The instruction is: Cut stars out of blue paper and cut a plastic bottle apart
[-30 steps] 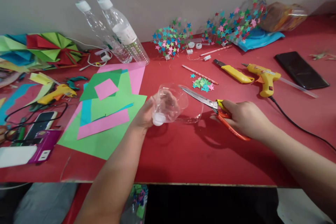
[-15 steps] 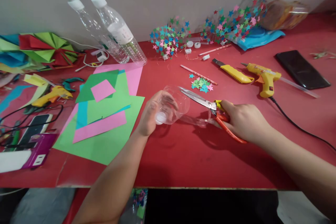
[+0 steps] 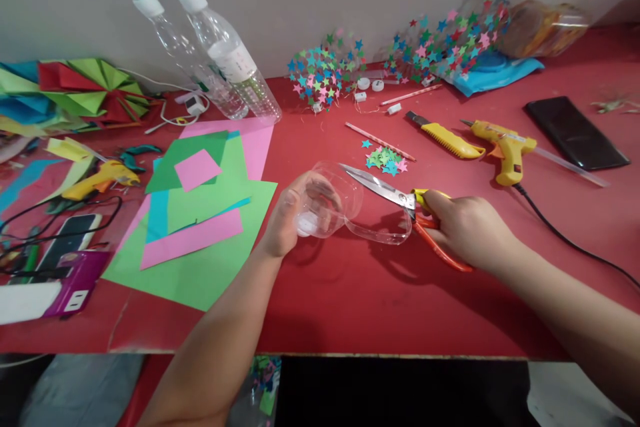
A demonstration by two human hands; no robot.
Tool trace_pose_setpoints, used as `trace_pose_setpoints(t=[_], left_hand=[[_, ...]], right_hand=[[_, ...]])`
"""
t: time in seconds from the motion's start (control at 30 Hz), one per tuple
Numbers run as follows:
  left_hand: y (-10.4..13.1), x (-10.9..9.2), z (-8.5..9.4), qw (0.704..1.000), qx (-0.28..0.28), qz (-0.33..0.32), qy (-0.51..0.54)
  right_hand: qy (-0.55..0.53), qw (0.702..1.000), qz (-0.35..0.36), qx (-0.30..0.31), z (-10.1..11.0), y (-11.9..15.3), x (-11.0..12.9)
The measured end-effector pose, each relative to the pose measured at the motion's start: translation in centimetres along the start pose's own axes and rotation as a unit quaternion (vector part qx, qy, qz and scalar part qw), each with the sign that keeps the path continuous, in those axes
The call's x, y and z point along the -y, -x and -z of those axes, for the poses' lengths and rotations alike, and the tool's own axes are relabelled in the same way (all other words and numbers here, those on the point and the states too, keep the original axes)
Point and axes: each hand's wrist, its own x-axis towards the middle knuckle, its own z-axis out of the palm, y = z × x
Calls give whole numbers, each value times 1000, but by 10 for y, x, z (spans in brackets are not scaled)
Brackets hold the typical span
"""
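Note:
My left hand [image 3: 290, 217] is wrapped round a cut clear plastic bottle top [image 3: 345, 190] with a white cap [image 3: 305, 223] by the palm. From its rim a thin curled strip of clear plastic [image 3: 383, 235] hangs toward the right. My right hand [image 3: 465, 227] grips scissors [image 3: 385, 188] with yellow and orange handles. Their blades look closed together and point left, the tips at the bottle top's rim. Behind the scissors lies a small pile of paper stars [image 3: 385, 160] beside a striped straw [image 3: 380, 141].
Coloured paper sheets [image 3: 200, 213] lie left, with two tall bottles [image 3: 230, 53] behind them. Star-covered clear shapes [image 3: 320, 73] stand by the wall. A yellow cutter [image 3: 445, 137], a corded glue gun [image 3: 505, 147] and a black phone [image 3: 575, 131] are on the right.
The clear strip has sprung out into a wider loop between the bottle top and the scissors. Both hands stay almost where they were; the view has shifted slightly.

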Motion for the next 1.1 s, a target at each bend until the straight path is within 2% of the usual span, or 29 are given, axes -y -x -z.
trace_pose_setpoints(t=[0.2,0.47,0.87,1.03,1.1], left_hand=[[-2,-5,-2,1000,2,-3,11],[-1,1,0,997,44,35,49],[-1,1,0,997,22,58,42],[1,5,-1,990,60,101,78],[0,4,-2,987,56,114,97]], right_hand=[[8,1000,-5,1,2,0,4],[15,1000,6,-20,3,2,6],[12,1000,4,16,0,0,3],[4,1000,-7,19,3,-1,3],[-16,1000,-23,6,4,-2,2]])
